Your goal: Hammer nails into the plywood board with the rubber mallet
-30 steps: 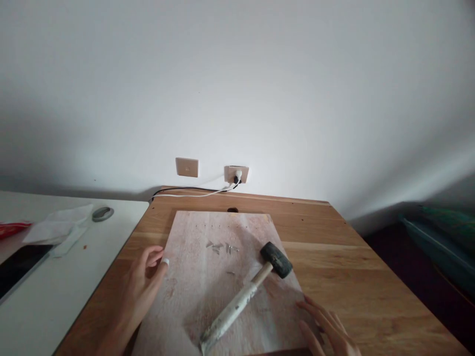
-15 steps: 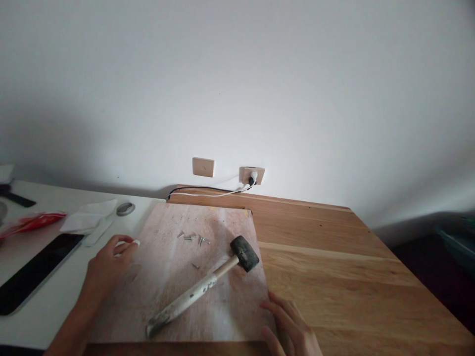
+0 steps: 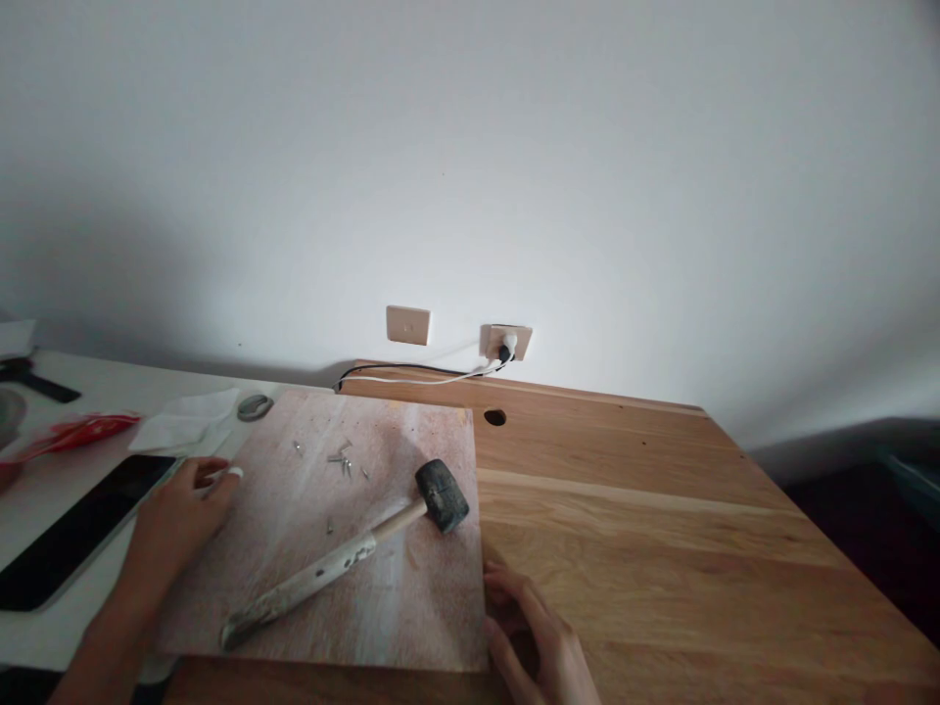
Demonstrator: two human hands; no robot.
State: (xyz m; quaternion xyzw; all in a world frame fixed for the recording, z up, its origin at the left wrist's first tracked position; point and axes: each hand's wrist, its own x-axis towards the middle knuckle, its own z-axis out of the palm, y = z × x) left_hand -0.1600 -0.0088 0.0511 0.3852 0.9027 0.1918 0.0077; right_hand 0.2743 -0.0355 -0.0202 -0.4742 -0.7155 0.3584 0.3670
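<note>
A square board (image 3: 411,607) with a worn pinkish-grey face lies on the tabletop, with my two hands at its opposite sides. My left hand (image 3: 176,524) is closed at the left edge, and a small white spot shows at its fingertips. At the right edge, the bent fingers and thumb of my right hand (image 3: 540,636) press against the board's side. A mallet with a black rubber head (image 3: 442,496) and a paint-stained wooden handle (image 3: 315,578) rests diagonally on the board. Several small screws (image 3: 345,462) lie scattered behind the handle.
Beneath is a wooden tabletop (image 3: 661,548) with a round hole (image 3: 494,417). On the white surface at left are a black phone-like slab (image 3: 80,534), a red packet (image 3: 95,427), white paper (image 3: 183,421) and a grey ring (image 3: 255,407). Cables (image 3: 411,377) run to a wall socket (image 3: 518,343).
The board has slid left with the mallet on it, both hands moving along with it. The hole in the tabletop is now uncovered. The screws have shifted slightly on the board.
</note>
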